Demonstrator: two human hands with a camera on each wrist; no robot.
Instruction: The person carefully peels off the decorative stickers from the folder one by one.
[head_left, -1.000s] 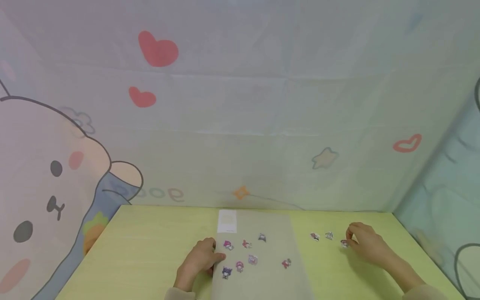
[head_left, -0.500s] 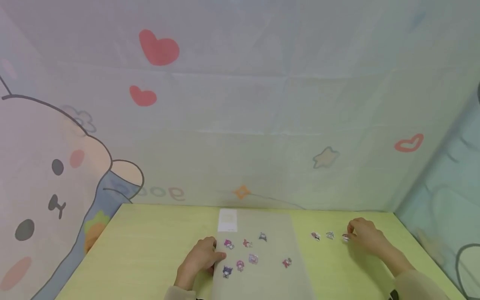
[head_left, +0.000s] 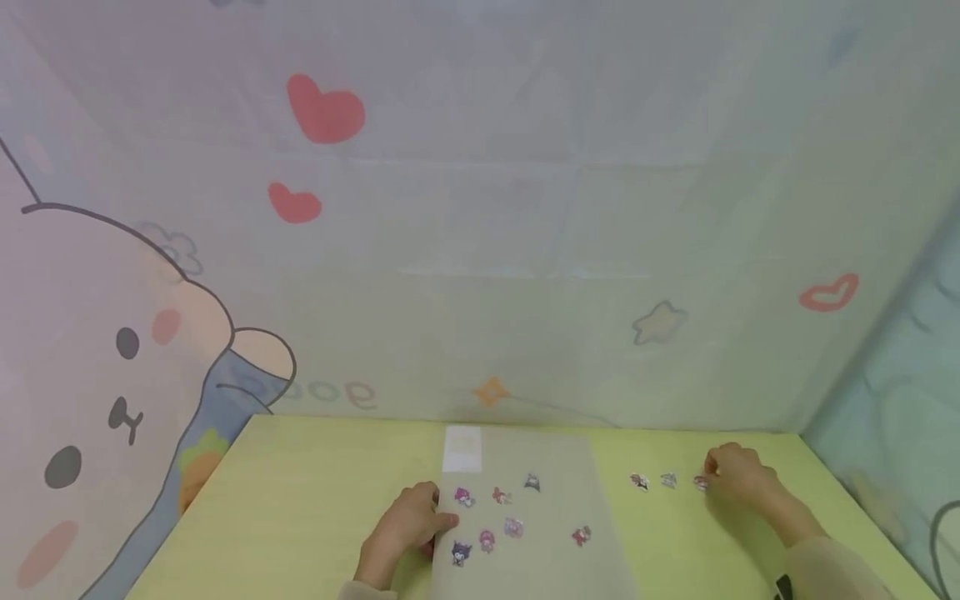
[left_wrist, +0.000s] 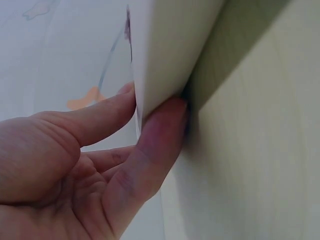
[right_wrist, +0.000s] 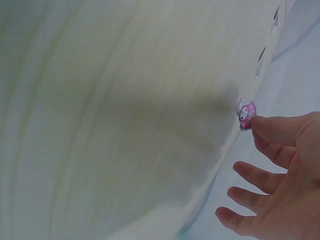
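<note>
The right hand (head_left: 741, 477) pinched a pink sticker (right_wrist: 246, 114) near 2 more stickers (head_left: 639, 482); the left hand (head_left: 407, 521) pinched a pale board (head_left: 540, 575).

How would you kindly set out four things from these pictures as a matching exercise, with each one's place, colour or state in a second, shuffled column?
Things:
1. Left hand
2. White label
3. Table
4. Right hand

Places, colours, states:
A. Pale yellow in the head view
B. Pinches a pink character sticker
C. Grips the left edge of the beige board
D. At the far left corner of the board

Right pairs: 1-C, 2-D, 3-A, 4-B
</note>
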